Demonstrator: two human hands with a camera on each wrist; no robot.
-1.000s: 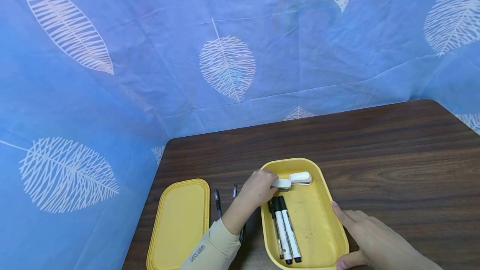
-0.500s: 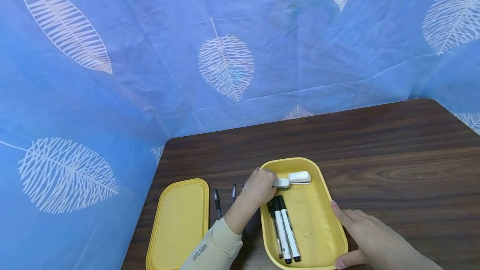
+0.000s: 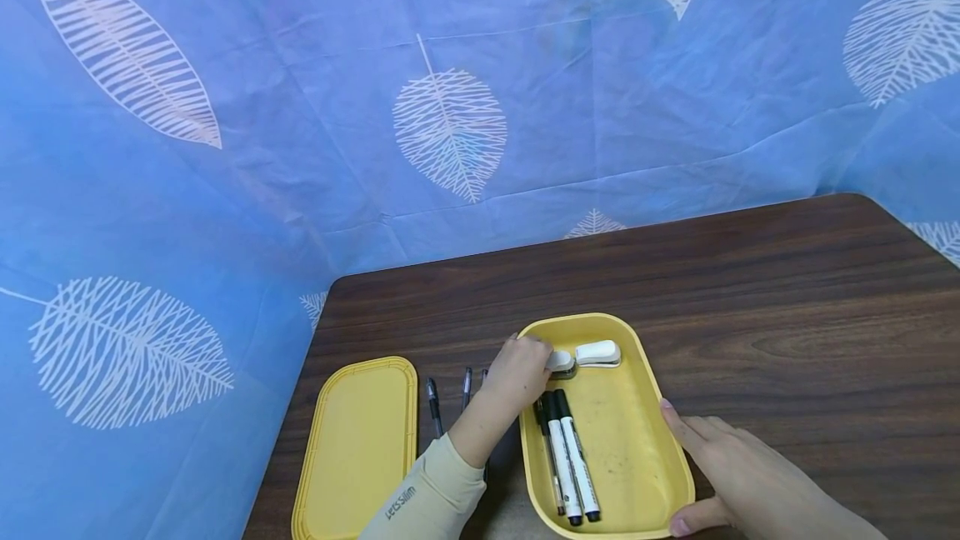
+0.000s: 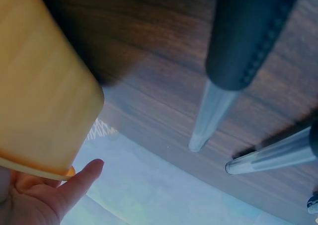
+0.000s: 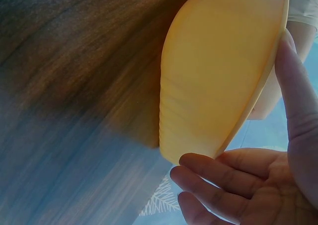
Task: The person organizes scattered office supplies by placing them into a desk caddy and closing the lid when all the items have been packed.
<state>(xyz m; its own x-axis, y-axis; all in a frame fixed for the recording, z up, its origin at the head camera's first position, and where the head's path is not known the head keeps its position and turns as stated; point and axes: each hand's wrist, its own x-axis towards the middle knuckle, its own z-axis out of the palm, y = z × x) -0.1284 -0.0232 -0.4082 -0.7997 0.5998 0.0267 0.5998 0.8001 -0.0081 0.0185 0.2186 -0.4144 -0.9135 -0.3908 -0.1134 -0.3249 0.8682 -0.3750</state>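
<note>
Left stapler [image 3: 561,362]: shifted. Its visible end has turned and drawn back toward the left hand [image 3: 516,375], so less of it shows. The right stapler [image 3: 597,352] has held its place. Left grip: narrow, holding the left stapler (fingertips hidden) at the far left of the yellow tray [image 3: 630,448]. The right hand [image 3: 723,465] keeps a wide grip against the tray rim, apparently steadying it. Assessment: 1 of 2 staplers is under fine adjustment, not yet released.
</note>
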